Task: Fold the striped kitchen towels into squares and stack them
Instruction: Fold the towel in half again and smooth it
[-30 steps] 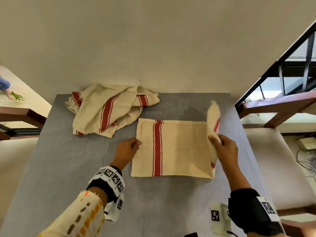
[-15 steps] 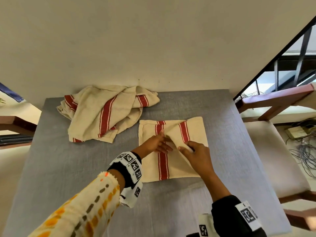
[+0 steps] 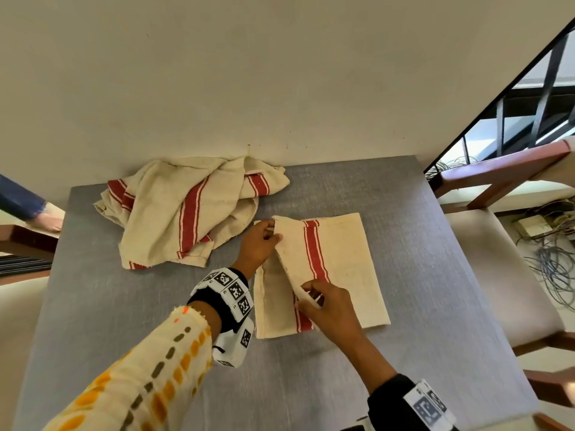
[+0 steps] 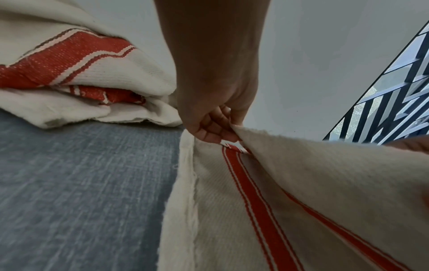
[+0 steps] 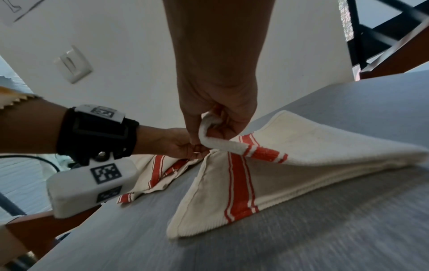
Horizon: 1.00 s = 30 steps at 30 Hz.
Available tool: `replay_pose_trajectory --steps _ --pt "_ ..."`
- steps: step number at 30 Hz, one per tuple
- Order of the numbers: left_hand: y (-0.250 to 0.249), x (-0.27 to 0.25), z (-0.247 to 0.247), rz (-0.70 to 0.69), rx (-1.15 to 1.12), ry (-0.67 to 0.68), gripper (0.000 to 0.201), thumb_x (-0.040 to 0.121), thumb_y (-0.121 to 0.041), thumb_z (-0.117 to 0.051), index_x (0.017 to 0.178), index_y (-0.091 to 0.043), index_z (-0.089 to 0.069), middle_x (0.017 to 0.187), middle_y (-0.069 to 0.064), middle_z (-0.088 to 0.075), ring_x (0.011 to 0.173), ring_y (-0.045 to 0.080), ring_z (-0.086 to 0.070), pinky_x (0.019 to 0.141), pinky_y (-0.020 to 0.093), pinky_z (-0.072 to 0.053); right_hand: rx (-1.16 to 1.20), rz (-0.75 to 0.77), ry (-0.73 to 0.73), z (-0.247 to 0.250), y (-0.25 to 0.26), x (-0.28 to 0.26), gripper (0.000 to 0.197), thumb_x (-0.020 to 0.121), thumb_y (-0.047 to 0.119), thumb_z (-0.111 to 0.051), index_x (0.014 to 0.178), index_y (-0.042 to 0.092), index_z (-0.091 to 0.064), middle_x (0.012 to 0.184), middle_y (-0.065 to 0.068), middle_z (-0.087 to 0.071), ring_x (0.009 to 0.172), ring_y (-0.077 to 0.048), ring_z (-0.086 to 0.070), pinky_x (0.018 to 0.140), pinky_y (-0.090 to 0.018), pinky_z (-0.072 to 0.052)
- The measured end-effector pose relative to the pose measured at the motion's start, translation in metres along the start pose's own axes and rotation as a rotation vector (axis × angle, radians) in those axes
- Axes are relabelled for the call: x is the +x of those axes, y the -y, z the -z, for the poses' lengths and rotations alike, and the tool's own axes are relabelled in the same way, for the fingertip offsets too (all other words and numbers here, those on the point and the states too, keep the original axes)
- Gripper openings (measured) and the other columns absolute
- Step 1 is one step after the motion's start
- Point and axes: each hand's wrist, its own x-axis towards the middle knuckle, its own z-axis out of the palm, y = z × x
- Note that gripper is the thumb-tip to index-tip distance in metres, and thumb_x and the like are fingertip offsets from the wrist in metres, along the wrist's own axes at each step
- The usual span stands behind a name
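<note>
- The half-folded towel (image 3: 339, 262) lay on the right middle of the grey table (image 3: 124, 306), cream with a red stripe, its right part flat and its left flap lifted off the layer beneath.
- The left hand (image 3: 256, 247) pinched the far corner of that flap between thumb and curled fingers; in the left wrist view the fingers (image 4: 209, 128) closed on the cloth just above the lower layer's stripe.
- The right hand (image 3: 331, 306) pinched the near corner of the same flap, the hem rolled over its fingers (image 5: 223, 126) in the right wrist view, so the free edge ran slanted between the two hands.
- The lower layer's left hem and near edge lay flat on the table, uncovered by the flap.
- The crumpled towel pile (image 3: 189, 209) sat at the far left of the table, against the wall (image 3: 280, 73), its nearest fold just beside the left hand; whether they touched could not be told.
- No container was on the table; the only things on it were the two lots of towels.
- Bare grey surface lay to the left of the folded towel and along the near edge under both forearms, with a narrower strip to the right before the table's edge.
- A wooden chair (image 3: 497, 275) with a pale seat stood just beyond that right edge, and cables (image 3: 553, 262) lay on the floor past it.
</note>
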Motion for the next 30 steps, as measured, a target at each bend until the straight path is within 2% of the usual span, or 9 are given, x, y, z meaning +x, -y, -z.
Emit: replay_pose_trajectory --steps 3,8,15,19,24,27,30 --pt "0.009 0.003 0.006 -0.041 0.14 -0.053 0.036 0.084 -0.007 -0.062 0.119 -0.003 -0.055 0.11 0.018 -0.064 0.102 0.029 -0.06 0.093 0.035 -0.046 -0.012 -0.028 0.038 -0.014 0.001 -0.002 0.025 0.08 0.022 -0.069 0.104 0.018 -0.062 0.088 0.01 -0.056 0.077 -0.003 -0.053 0.066 -0.004 -0.04" --pt "0.021 0.007 0.014 -0.058 0.318 -0.099 0.031 0.083 -0.012 -0.064 0.112 -0.004 -0.061 0.106 0.015 -0.068 0.097 0.028 -0.063 0.084 0.026 -0.044 -0.028 -0.076 0.114 -0.033 -0.001 -0.001 0.029 0.079 0.019 -0.069 0.106 0.016 -0.061 0.092 0.006 -0.056 0.082 -0.009 -0.054 0.077 -0.015 -0.046" --pt "0.018 0.013 0.016 -0.05 0.331 -0.104 0.029 0.083 -0.012 -0.064 0.111 -0.003 -0.061 0.105 0.014 -0.067 0.098 0.027 -0.061 0.082 0.022 -0.04 -0.046 -0.039 0.133 -0.049 -0.007 0.001 0.028 0.082 0.017 -0.066 0.11 0.017 -0.062 0.099 0.003 -0.06 0.084 -0.006 -0.052 0.066 -0.002 -0.037" --pt "0.017 0.019 0.022 -0.009 0.303 -0.123 0.023 0.084 -0.015 -0.062 0.104 -0.003 -0.061 0.099 0.014 -0.066 0.09 0.025 -0.058 0.083 0.025 -0.04 -0.011 0.012 0.168 -0.053 -0.011 0.002 0.028 0.082 0.017 -0.065 0.11 0.017 -0.062 0.102 0.004 -0.061 0.087 -0.005 -0.054 0.073 -0.002 -0.037" --pt "0.02 0.025 0.027 0.021 0.38 -0.123 0.022 0.083 -0.015 -0.064 0.099 -0.001 -0.063 0.098 0.016 -0.067 0.096 0.029 -0.061 0.084 0.028 -0.043 -0.053 0.042 0.238 -0.06 -0.017 0.004 0.032 0.085 0.013 -0.062 0.117 0.017 -0.061 0.115 0.001 -0.062 0.1 -0.007 -0.057 0.077 0.005 -0.032" --pt "0.023 0.023 0.029 0.047 0.402 -0.139 0.022 0.083 -0.017 -0.064 0.1 -0.002 -0.063 0.1 0.014 -0.068 0.098 0.027 -0.061 0.081 0.023 -0.039 -0.064 0.052 0.279 -0.064 -0.021 0.002 0.031 0.085 0.011 -0.061 0.115 0.016 -0.063 0.116 0.0 -0.063 0.102 -0.012 -0.059 0.083 -0.001 -0.036" --pt "0.024 0.019 0.029 0.045 0.4 -0.14 0.021 0.083 -0.016 -0.064 0.1 -0.001 -0.063 0.101 0.014 -0.068 0.098 0.026 -0.06 0.078 0.019 -0.035 -0.051 0.046 0.3 -0.066 -0.026 0.0 0.028 0.085 0.01 -0.061 0.113 0.015 -0.064 0.114 0.0 -0.065 0.1 -0.012 -0.061 0.079 0.003 -0.035"
